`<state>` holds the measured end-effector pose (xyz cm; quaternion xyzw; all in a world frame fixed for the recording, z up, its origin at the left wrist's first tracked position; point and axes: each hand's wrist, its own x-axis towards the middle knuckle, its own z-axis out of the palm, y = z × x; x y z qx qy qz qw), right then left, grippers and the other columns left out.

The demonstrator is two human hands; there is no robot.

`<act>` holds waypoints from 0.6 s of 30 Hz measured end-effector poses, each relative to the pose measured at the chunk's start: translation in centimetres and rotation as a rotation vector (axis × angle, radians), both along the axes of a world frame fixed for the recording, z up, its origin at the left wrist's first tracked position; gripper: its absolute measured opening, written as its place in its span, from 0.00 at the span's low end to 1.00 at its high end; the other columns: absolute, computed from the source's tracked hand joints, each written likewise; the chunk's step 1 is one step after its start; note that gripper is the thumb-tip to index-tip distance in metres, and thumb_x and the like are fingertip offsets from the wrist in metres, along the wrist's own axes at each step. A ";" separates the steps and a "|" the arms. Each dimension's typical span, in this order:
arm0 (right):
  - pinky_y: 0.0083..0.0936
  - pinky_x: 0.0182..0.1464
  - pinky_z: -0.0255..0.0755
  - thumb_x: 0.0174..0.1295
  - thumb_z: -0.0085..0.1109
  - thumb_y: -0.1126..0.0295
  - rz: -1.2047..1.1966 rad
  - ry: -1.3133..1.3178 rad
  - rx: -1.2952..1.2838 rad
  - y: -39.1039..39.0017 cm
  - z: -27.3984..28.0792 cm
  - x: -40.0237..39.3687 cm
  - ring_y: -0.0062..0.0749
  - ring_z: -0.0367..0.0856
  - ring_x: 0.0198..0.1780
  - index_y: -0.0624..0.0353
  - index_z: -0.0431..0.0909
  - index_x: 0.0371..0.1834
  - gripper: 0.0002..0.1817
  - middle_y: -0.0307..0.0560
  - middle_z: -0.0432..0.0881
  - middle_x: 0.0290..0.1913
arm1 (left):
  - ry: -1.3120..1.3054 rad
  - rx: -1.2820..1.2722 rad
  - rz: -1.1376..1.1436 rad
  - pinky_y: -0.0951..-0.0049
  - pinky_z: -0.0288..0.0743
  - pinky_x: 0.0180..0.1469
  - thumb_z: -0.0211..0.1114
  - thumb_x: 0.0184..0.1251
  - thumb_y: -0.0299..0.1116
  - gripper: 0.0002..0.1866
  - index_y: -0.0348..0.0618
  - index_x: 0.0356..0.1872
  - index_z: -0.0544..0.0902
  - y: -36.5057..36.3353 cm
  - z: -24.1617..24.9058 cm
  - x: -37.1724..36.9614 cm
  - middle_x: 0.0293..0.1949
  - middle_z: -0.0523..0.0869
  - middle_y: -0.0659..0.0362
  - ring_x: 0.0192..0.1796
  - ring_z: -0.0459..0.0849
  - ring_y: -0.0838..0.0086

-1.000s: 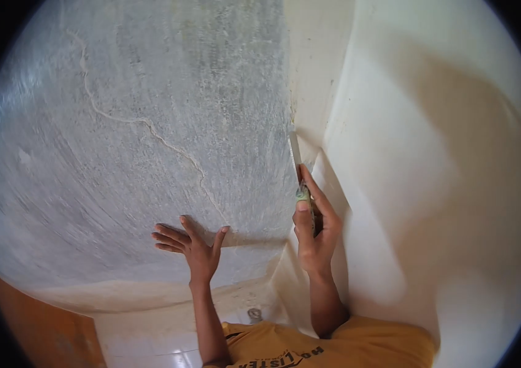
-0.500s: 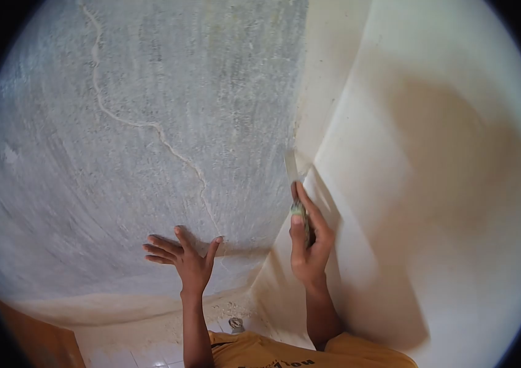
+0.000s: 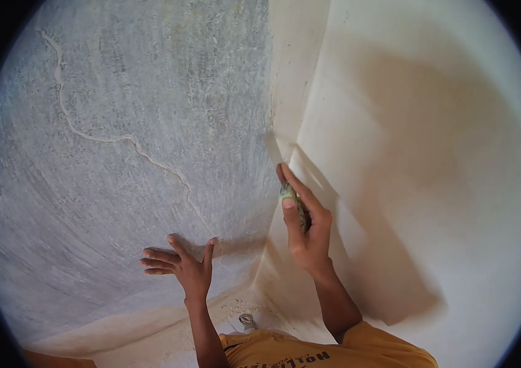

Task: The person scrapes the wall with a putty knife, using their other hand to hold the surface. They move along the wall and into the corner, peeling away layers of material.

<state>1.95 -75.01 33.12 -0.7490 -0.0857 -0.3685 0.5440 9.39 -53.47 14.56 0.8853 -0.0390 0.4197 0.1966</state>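
Observation:
My right hand (image 3: 308, 227) is closed around the greenish, worn handle of a putty knife (image 3: 271, 148). Its flat, pale blade points up and meets the edge of the grey wall patch, close to the inside corner. Spread fingers of my left hand (image 3: 190, 267) rest against the lower part of the grey wall (image 3: 168, 92), and nothing is in them. A winding, filled-looking crack line (image 3: 116, 138) runs down this wall toward my left thumb. The lower end of the handle is hidden in my right palm.
A cream wall (image 3: 395, 202) meets the grey one at the corner on the right and carries a large shadow. Crumbs of debris (image 3: 240, 305) lie at the foot of the corner. Low at the left shows an orange-brown surface (image 3: 58, 360).
The view has turned, so the walls sit further left in it. My right hand with the putty knife has shifted slightly up along the corner edge. My left hand stays on the wall.

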 end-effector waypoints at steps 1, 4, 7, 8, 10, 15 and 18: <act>0.23 0.64 0.71 0.77 0.53 0.73 -0.011 -0.039 -0.048 -0.3 -1.2 0.2 0.25 0.81 0.61 0.66 0.71 0.75 0.25 0.58 0.84 0.65 | 0.005 0.007 0.002 0.14 0.07 0.61 0.69 0.62 0.71 0.66 0.60 0.85 0.29 0.1 0.0 -0.1 0.76 0.09 0.30 0.73 0.03 0.25; 0.22 0.63 0.71 0.77 0.53 0.73 0.006 0.037 0.013 -0.1 -1.3 -0.3 0.24 0.81 0.60 0.65 0.71 0.75 0.25 0.58 0.84 0.65 | -0.020 0.015 0.004 0.13 0.07 0.61 0.69 0.62 0.71 0.67 0.60 0.85 0.29 0.0 0.3 -0.1 0.76 0.10 0.29 0.73 0.04 0.24; 0.23 0.64 0.71 0.77 0.54 0.73 0.006 0.118 0.031 -0.2 0.6 -1.2 0.27 0.81 0.62 0.66 0.71 0.75 0.25 0.59 0.83 0.66 | -0.011 0.003 0.002 0.12 0.08 0.60 0.69 0.62 0.71 0.67 0.60 0.85 0.30 0.0 0.1 -0.1 0.76 0.10 0.29 0.73 0.04 0.24; 0.24 0.65 0.71 0.77 0.54 0.73 0.004 0.096 0.003 -0.4 0.3 -1.0 0.28 0.81 0.64 0.67 0.71 0.75 0.24 0.59 0.83 0.66 | -0.011 -0.006 0.002 0.12 0.08 0.60 0.69 0.61 0.71 0.67 0.60 0.85 0.30 -0.3 0.2 0.0 0.76 0.10 0.29 0.73 0.04 0.24; 0.25 0.66 0.70 0.78 0.53 0.73 0.000 0.050 -0.052 -0.8 -0.2 -0.6 0.31 0.81 0.66 0.68 0.71 0.75 0.24 0.60 0.82 0.67 | -0.006 -0.002 0.010 0.12 0.08 0.60 0.69 0.61 0.71 0.67 0.60 0.85 0.29 -0.2 0.3 -0.1 0.76 0.10 0.29 0.73 0.04 0.24; 0.26 0.66 0.70 0.78 0.53 0.73 -0.016 0.027 -0.050 -0.4 -0.4 -0.4 0.31 0.80 0.66 0.68 0.70 0.75 0.24 0.60 0.83 0.66 | -0.013 0.006 0.004 0.13 0.08 0.61 0.69 0.62 0.71 0.67 0.60 0.85 0.28 0.1 0.4 -0.3 0.76 0.10 0.29 0.73 0.04 0.23; 0.25 0.65 0.71 0.77 0.54 0.73 -0.004 0.151 0.013 -0.8 1.5 -1.4 0.29 0.80 0.65 0.67 0.71 0.75 0.25 0.60 0.84 0.65 | -0.008 -0.003 0.005 0.13 0.08 0.60 0.69 0.62 0.70 0.67 0.60 0.85 0.29 -0.2 0.2 0.0 0.76 0.10 0.28 0.73 0.04 0.23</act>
